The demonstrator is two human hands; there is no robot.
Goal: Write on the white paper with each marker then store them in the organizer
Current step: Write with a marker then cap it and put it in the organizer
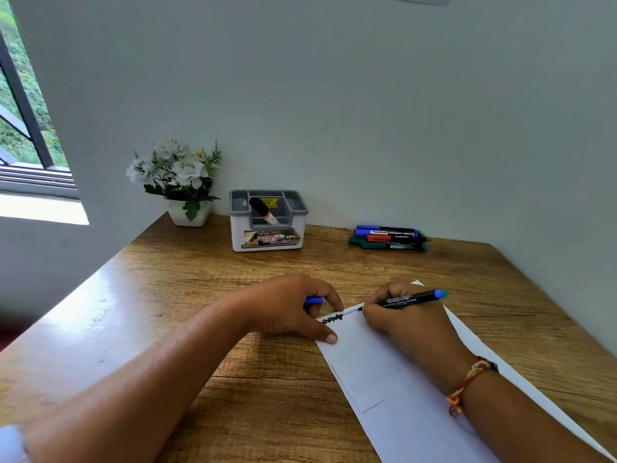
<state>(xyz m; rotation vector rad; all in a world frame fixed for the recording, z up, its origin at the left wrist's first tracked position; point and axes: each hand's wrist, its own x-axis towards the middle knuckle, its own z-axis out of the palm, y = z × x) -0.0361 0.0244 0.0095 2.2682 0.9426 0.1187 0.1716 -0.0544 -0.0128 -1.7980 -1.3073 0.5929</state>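
Your right hand (410, 325) is gripping the black blue-ended marker (405, 299), writing at the far edge of the white paper sheet (400, 379) near the tabletop's (200, 295) right edge. Your left hand (293, 309) is pinning the sheet steady, fingers (329, 337) seemingly curling round a blue cap (314, 299) for recapping.

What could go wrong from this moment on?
The left hand, holding the cap, presses the paper right by the black writing; it may smudge. The marker in the right hand could get stored uncapped. The loose markers might roll.
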